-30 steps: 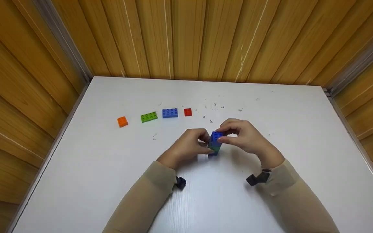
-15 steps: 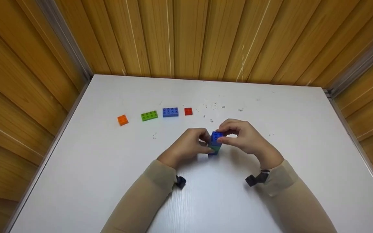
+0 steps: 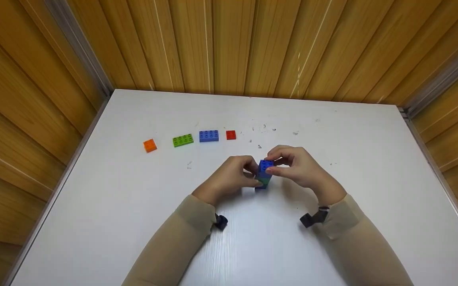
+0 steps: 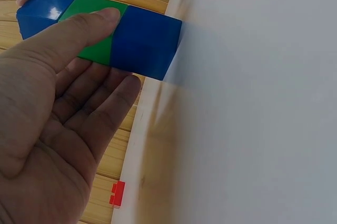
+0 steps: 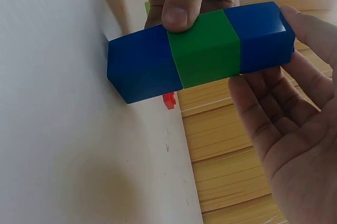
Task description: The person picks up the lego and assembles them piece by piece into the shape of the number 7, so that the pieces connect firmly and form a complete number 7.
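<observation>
Three toy building bricks stand stacked upright on the white table: a blue brick (image 5: 145,65) at the bottom, a green brick (image 5: 206,49) in the middle, another blue brick (image 3: 266,163) on top with its studs facing up. From the left, my left hand (image 3: 230,176) holds the stack, its thumb across the green brick in the left wrist view. My right hand (image 3: 301,169) pinches the top blue brick between thumb and fingers. In the right wrist view the faces of the three bricks line up closely.
Behind the hands lie an orange brick (image 3: 150,145), a lime green brick (image 3: 183,140), a lighter blue brick (image 3: 208,136) and a red brick (image 3: 231,135) in a loose row. Wood-patterned walls (image 3: 229,47) border the white table (image 3: 94,198) at the back and sides.
Both hands keep their grip on the stack, which stays in place. Only the head view shifts slightly.
</observation>
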A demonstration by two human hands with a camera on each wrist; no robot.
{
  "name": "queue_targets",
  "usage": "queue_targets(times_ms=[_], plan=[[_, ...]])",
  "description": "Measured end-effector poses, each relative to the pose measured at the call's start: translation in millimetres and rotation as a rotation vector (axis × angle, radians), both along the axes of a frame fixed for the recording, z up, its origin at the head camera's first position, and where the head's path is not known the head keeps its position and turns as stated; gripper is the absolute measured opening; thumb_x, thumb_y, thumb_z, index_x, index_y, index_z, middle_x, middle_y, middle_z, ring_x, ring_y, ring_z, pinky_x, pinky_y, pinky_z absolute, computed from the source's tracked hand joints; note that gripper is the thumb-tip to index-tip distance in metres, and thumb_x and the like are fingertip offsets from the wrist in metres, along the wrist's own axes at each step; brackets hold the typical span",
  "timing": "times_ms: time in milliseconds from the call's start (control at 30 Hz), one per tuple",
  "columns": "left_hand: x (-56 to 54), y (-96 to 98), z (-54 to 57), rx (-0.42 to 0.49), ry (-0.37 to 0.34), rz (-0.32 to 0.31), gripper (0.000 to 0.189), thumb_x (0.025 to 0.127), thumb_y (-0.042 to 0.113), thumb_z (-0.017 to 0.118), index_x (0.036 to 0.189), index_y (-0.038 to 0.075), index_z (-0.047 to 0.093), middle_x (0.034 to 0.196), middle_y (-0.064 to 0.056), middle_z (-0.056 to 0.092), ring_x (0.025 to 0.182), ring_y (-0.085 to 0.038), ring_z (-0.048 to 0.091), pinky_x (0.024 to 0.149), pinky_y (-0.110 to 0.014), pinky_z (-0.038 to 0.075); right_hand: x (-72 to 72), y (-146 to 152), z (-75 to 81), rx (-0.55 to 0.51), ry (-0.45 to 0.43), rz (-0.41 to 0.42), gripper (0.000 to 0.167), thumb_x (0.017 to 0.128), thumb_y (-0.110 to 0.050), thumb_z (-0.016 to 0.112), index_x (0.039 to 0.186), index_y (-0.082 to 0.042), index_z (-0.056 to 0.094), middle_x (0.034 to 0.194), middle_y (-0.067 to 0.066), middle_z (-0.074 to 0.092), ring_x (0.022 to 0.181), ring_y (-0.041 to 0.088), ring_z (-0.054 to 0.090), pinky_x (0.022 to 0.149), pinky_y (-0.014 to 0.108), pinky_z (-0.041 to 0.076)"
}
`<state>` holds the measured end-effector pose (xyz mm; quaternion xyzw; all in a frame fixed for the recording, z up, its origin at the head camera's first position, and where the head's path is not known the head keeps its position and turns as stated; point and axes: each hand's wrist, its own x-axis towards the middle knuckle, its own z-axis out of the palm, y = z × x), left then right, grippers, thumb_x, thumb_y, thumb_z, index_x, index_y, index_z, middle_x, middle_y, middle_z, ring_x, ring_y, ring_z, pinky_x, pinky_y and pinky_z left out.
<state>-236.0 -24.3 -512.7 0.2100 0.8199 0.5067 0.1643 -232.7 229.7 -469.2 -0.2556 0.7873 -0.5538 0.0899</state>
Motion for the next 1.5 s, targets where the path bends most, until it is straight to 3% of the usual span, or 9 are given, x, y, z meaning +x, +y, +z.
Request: queue_targets(times_ms=[367, 633, 900, 1200, 1500], plan=[[2.5, 2.3, 0.6, 0.000, -0.006, -0.002, 0.027, 0.091, 0.015, 0.097, 0.109, 0.016, 0.077, 0.114, 0.002, 0.081, 0.109, -0.013, 0.074, 0.107, -0.034, 0.065, 5.5, 0.6, -6.0, -0.036, 0.003, -0.004, 0.022, 0.095, 0.004, 0.087, 0.115, 0.005, 0.080, 0.123, 0.010, 0.074, 0.113, 0.011, 0.074, 0.103, 0.024, 0.065], [2.2, -2.1, -0.1, 0.019, 0.001, -0.004, 0.028, 0.091, 0.013, 0.097, 0.110, 0.013, 0.077, 0.116, -0.001, 0.082, 0.110, -0.013, 0.074, 0.107, -0.035, 0.065, 4.1, -3.5, -18.2, -0.085, 0.069, -0.022, 0.024, 0.093, 0.007, 0.087, 0.116, 0.002, 0.083, 0.121, 0.020, 0.076, 0.110, 0.011, 0.075, 0.101, 0.023, 0.064], [2.5, -2.1, -0.1, 0.009, 0.015, -0.011, 0.026, 0.092, 0.015, 0.096, 0.110, 0.014, 0.077, 0.115, 0.001, 0.081, 0.112, -0.013, 0.075, 0.108, -0.035, 0.065, 1.9, -1.5, -29.9, -0.171, 0.092, -0.008, 0.035, 0.086, 0.015, 0.087, 0.118, 0.000, 0.083, 0.120, 0.018, 0.077, 0.110, 0.009, 0.076, 0.101, 0.022, 0.065], [2.2, -1.9, 2.5, 0.008, 0.011, -0.003, 0.028, 0.091, 0.016, 0.097, 0.112, 0.015, 0.078, 0.114, 0.002, 0.082, 0.114, -0.014, 0.076, 0.110, -0.039, 0.065, 0.9, -3.7, -32.2, -0.168, 0.095, -0.002, 0.033, 0.085, 0.015, 0.089, 0.116, 0.008, 0.080, 0.120, 0.001, 0.078, 0.111, 0.009, 0.075, 0.102, 0.022, 0.064], [2.8, -3.4, 6.0, -0.021, 0.011, -0.036, 0.033, 0.092, 0.022, 0.097, 0.119, 0.015, 0.079, 0.116, 0.004, 0.081, 0.118, -0.014, 0.076, 0.113, -0.038, 0.063, 2.7, -3.3, -35.9, -0.114, 0.093, -0.026, 0.032, 0.084, 0.011, 0.091, 0.114, 0.002, 0.082, 0.119, 0.015, 0.078, 0.110, 0.011, 0.075, 0.102, 0.023, 0.063]])
